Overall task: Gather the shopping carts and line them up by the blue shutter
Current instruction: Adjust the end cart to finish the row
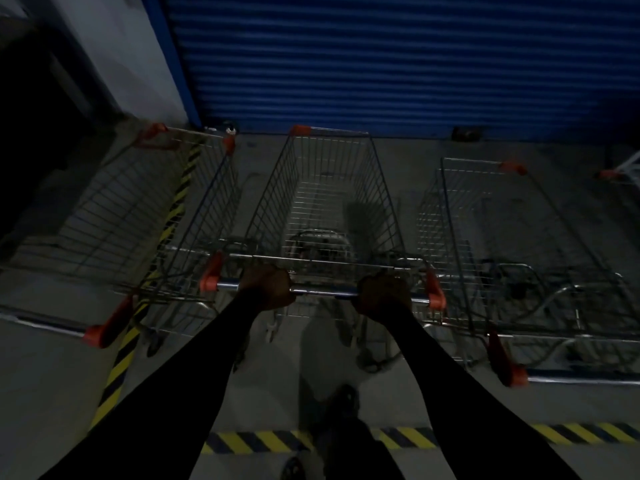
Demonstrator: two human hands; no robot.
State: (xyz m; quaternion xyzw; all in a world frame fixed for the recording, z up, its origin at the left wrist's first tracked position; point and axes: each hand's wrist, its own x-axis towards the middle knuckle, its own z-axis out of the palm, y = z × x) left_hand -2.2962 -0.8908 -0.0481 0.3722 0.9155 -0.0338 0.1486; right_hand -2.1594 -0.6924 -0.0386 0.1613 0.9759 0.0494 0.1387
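both hands, left [266, 287] and right [382, 292], grip the middle cart's handle [323, 291] on grey concrete floor [398, 150] facing the blue shutter [381, 57].

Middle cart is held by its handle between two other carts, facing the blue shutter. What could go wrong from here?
1. The middle cart sits close between the left cart and the right cart; it could snag their wire sides.
2. Its front looks near the blue shutter; a firm push from the left hand and right hand might knock it.
3. The scene is dim, so gaps are hard to judge.
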